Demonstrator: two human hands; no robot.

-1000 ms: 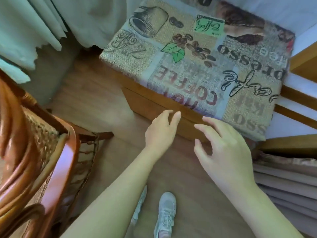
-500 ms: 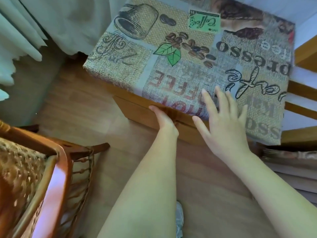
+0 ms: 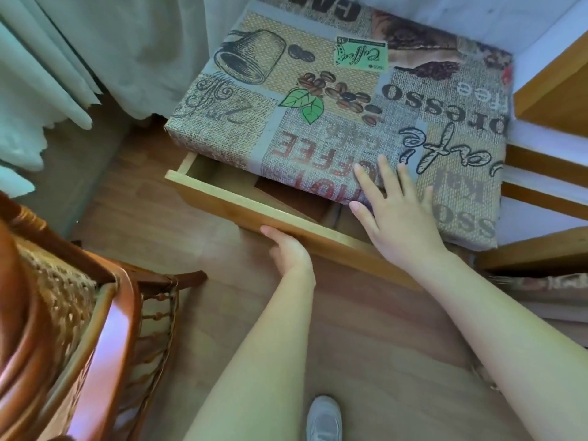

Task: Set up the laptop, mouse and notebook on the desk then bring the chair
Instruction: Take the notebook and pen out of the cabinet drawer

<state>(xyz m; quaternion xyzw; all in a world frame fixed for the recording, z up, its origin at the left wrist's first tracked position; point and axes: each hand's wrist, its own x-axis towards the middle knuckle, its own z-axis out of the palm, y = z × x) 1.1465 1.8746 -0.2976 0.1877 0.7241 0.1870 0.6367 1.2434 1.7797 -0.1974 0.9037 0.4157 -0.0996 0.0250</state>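
- Under the desk's [image 3: 334, 100] front edge, your left hand [image 3: 291, 249] grips the drawer [image 3: 254, 208] front, fingers hidden.
- Your right hand [image 3: 397, 218] lies open on that edge, holding nothing.

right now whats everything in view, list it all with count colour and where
desk: one, coffee-print cloth over wood, upper centre
drawer: one, light wood, partly open under the desk's front edge
dark item in drawer: one, brown, too hidden to identify
chair: one, reddish wood and wicker, lower left
curtain: pale, upper left
floor: brown wood
shoe: one, grey, bottom centre
left hand: under the drawer front
right hand: flat on the cloth's front edge
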